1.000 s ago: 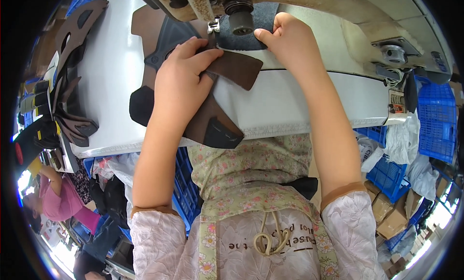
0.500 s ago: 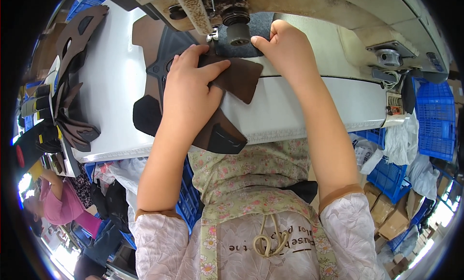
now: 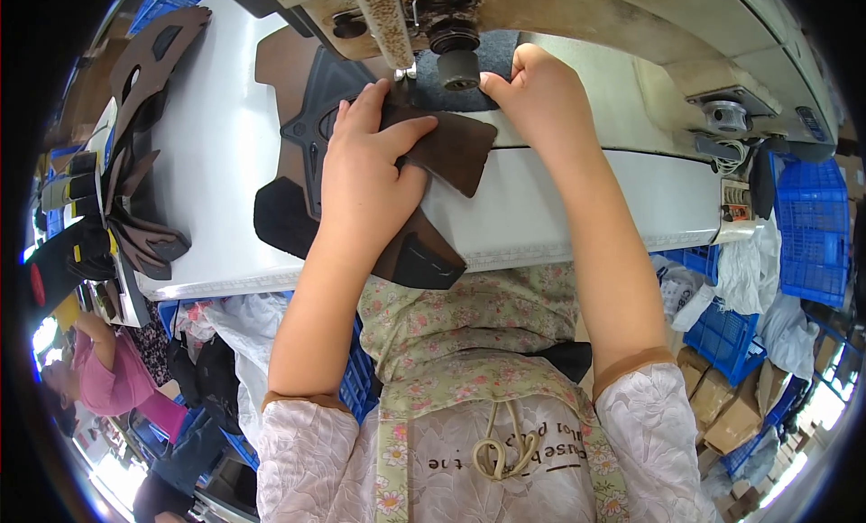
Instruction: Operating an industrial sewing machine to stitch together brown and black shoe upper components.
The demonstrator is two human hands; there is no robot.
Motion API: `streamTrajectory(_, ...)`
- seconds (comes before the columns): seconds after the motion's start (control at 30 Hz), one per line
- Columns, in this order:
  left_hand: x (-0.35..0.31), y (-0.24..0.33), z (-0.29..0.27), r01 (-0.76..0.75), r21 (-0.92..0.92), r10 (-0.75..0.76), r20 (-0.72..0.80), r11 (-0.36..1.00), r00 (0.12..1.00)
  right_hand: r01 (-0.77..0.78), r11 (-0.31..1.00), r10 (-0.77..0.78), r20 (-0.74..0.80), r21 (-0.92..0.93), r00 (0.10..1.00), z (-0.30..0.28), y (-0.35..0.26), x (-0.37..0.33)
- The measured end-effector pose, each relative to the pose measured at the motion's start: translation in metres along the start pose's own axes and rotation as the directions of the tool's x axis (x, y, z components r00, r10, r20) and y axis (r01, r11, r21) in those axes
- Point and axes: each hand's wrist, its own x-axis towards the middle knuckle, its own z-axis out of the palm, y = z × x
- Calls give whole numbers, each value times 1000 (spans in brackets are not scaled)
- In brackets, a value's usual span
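Note:
Beneath the sewing machine head [image 3: 458, 69] lies a brown and black flat workpiece [image 3: 296, 130], looking like shoe-upper leather. My left hand [image 3: 372, 171] rests on it with fingers and thumb apart. The thumb lies over a dark brown flap [image 3: 458, 153] whose free end sticks out to the right. A black-ended part [image 3: 422, 257] hangs near the table's front edge. My right hand [image 3: 546, 94] is closed, its thumb and forefinger pinching the edge of a dark grey felt-like piece [image 3: 499, 54] behind the machine's round knob. The machine's foot [image 3: 405, 74] sits just beyond my left fingertips.
More brown cut pieces [image 3: 144, 99] are heaped along the left side of the white table [image 3: 212, 162]. Blue crates [image 3: 812, 225] and cardboard boxes [image 3: 732, 415] stand at the right. A person in pink [image 3: 113, 379] is at the far left.
The whole view has shifted slightly. My left hand has slid a little to the right, and the brown flap's edge looks more curved. My right hand keeps its pinch.

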Motion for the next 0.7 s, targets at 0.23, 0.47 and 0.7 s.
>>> streamTrajectory(0.23, 0, -8, 3, -37, -26, 36, -28, 999, 999, 21, 1000, -21, -14, -22, 1000, 2, 0, -1)
streamTrajectory(0.47, 2, -10, 3, -30, -62, 29, -23, 998, 999, 48, 998, -51, -65, -50, 997, 9, 4, 0)
streamTrajectory(0.7, 4, -9, 4, 4, -71, -6, -19, 997, 1000, 58, 994, -66, -98, -89, 993, 10, 2, 0)
